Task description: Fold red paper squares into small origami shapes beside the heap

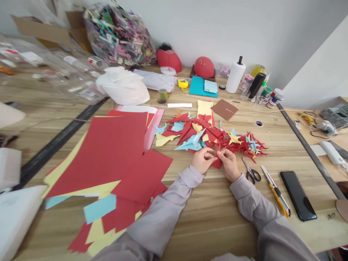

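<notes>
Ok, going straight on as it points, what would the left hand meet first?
Probably the right hand, just past the folded red paper piece the left hand holds; depth is unclear.

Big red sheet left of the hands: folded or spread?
Spread. The big red sheet shows one broad face, no fold line visible, with yellow paper peeking out beneath its edges.

From the view's centre, a carton (51, 34) sits at 10 o'clock, a sack of scraps (119, 40) at 11, a tape measure (182, 83) at 12, a red dome (203, 67) at 1, a white bottle (235, 78) at 2, a phone (298, 195) at 4.
</notes>
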The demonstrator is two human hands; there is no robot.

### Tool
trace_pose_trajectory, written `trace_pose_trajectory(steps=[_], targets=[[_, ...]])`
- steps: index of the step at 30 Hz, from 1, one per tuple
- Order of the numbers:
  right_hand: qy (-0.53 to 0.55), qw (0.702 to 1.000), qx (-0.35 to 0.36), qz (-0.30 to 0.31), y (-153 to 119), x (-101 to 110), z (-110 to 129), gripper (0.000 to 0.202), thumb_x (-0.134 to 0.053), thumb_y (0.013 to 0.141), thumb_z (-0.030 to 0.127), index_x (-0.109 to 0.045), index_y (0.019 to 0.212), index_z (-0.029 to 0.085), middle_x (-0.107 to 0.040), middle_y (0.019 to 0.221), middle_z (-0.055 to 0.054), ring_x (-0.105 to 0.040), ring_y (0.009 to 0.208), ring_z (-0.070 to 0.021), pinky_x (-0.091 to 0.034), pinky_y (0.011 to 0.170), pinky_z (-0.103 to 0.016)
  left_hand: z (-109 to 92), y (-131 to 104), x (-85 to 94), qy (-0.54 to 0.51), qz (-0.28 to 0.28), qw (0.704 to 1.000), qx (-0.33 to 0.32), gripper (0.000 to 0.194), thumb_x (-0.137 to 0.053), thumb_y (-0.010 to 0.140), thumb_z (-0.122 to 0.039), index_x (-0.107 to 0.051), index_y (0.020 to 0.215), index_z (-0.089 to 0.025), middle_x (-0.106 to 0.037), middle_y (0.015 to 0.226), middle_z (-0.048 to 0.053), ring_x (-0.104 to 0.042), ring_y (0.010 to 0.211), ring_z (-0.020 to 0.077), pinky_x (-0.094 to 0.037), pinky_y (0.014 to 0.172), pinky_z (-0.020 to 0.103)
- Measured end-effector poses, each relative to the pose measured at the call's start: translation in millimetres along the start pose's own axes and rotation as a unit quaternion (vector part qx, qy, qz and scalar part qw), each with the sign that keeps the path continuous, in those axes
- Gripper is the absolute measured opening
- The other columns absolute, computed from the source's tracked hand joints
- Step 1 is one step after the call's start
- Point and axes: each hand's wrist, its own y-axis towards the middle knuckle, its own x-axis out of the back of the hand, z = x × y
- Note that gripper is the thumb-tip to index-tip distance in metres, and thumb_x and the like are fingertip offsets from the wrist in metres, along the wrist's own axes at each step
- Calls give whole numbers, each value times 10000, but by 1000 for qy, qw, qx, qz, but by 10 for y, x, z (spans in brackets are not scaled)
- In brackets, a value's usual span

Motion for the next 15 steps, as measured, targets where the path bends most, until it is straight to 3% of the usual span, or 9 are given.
trace_pose_trajectory(steps=[15], targets=[[21, 1000, -4, -20, 13, -8, -34, 298, -677, 700, 420, -526, 597, 185, -490, 586, 40, -377, 540, -89, -326, 534, -228, 66, -9, 19, 23, 20, 999, -31, 252, -683, 643, -219, -587, 863, -144, -679, 624, 27, -630, 581, 143, -480, 582, 238]])
